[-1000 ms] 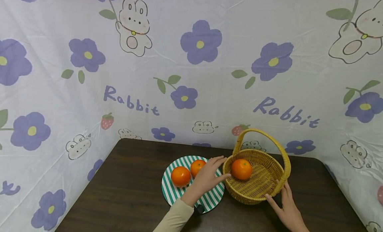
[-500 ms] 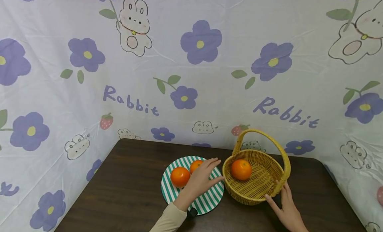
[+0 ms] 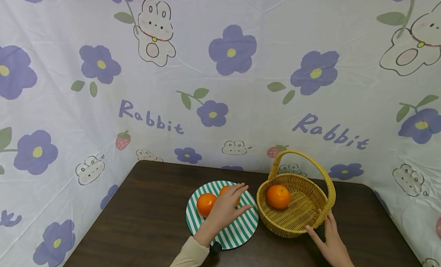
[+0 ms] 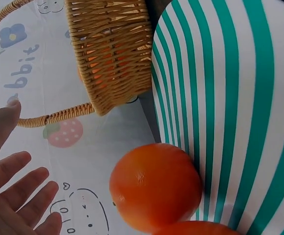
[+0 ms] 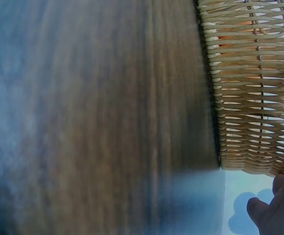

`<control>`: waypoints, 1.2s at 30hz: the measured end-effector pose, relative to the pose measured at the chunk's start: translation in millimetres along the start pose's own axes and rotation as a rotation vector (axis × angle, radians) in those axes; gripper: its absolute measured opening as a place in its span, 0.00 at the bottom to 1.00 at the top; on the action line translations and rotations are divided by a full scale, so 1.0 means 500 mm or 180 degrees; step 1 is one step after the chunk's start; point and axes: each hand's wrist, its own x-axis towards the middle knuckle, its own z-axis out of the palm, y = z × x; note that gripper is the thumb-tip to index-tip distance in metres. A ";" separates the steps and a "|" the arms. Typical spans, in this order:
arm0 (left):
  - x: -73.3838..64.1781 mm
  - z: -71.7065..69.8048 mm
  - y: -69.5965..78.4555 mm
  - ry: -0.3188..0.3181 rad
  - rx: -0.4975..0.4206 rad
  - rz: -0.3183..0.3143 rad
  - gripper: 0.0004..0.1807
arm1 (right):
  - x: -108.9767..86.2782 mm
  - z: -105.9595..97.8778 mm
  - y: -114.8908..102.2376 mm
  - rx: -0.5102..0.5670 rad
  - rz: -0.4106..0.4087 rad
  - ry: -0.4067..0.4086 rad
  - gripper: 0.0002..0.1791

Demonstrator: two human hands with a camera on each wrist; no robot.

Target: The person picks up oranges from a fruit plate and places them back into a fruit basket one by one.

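My left hand (image 3: pixel 225 209) is over the round green-and-white striped plate (image 3: pixel 241 230), fingers relaxed and holding nothing. Two oranges lie on that plate: the nearer orange (image 3: pixel 206 205) left of the hand, the farther orange (image 3: pixel 224 190) partly covered by it. A third orange (image 3: pixel 278 197) sits inside the yellow wicker basket (image 3: pixel 287 229), on its left side. My right hand (image 3: pixel 332 242) rests against the basket's right side by the handle base, thumb and fingers spread. In the left wrist view, the left hand (image 4: pixel 14 191) is apart from the orange (image 4: pixel 156 188).
Basket and plate stand side by side on a dark wooden table (image 3: pixel 138 221). The basket's tall arched handle (image 3: pixel 306 156) rises above its rim. Behind the table hangs a white cloth (image 3: pixel 193 152) with flowers and rabbits. A small black device (image 3: pixel 216 248) is at the left wrist.
My left hand has drawn away from the basket's left rim, moving left over the plate, and covers more of the oranges' side. The right hand stays at the basket.
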 end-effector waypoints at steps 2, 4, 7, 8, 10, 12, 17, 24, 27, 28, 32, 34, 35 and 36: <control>-0.002 -0.003 -0.003 0.0040 0.0006 0.0000 0.33 | 0.000 0.000 0.000 0.0006 0.0008 0.0000 0.48; -0.004 -0.006 -0.005 0.0068 0.0015 0.0001 0.33 | -0.001 0.000 -0.001 0.0005 0.0021 0.0002 0.48; -0.007 -0.012 -0.010 0.0140 0.0024 0.0019 0.33 | -0.001 -0.001 -0.002 0.0001 0.0048 -0.0001 0.48; -0.008 -0.014 -0.012 0.0159 0.0013 0.0024 0.33 | -0.002 -0.001 -0.002 -0.0001 0.0057 0.0000 0.48; -0.010 -0.017 -0.015 0.0175 0.0009 0.0008 0.33 | -0.003 -0.001 -0.003 0.0010 0.0063 0.0002 0.48; -0.012 -0.020 -0.019 0.0187 -0.0023 -0.0007 0.33 | -0.003 -0.002 -0.004 0.0022 0.0065 0.0002 0.49; -0.020 -0.025 -0.031 0.0215 -0.0081 -0.0046 0.32 | -0.003 -0.002 -0.003 0.0027 0.0062 -0.0001 0.49; -0.033 -0.034 -0.045 0.0279 -0.0057 -0.0133 0.32 | -0.002 0.000 -0.003 0.0031 0.0022 -0.0001 0.48; -0.039 -0.036 -0.052 0.0312 -0.0074 -0.0172 0.32 | -0.002 0.000 -0.003 0.0039 0.0010 0.0004 0.48; -0.042 -0.037 -0.053 0.0314 -0.0082 -0.0194 0.32 | -0.002 0.000 -0.003 0.0047 0.0006 0.0004 0.47; -0.051 -0.040 -0.065 0.0333 -0.0096 -0.0283 0.33 | -0.001 0.000 -0.003 0.0064 -0.0007 0.0016 0.47; -0.056 -0.040 -0.072 0.0349 -0.0050 -0.0316 0.33 | -0.001 0.001 -0.002 0.0060 -0.0008 0.0021 0.47; -0.058 -0.040 -0.075 0.0369 -0.0046 -0.0330 0.33 | -0.001 0.001 -0.002 0.0057 -0.0010 0.0024 0.47; -0.060 -0.041 -0.078 0.0388 -0.0058 -0.0346 0.33 | -0.001 0.001 -0.002 0.0048 -0.0009 0.0026 0.47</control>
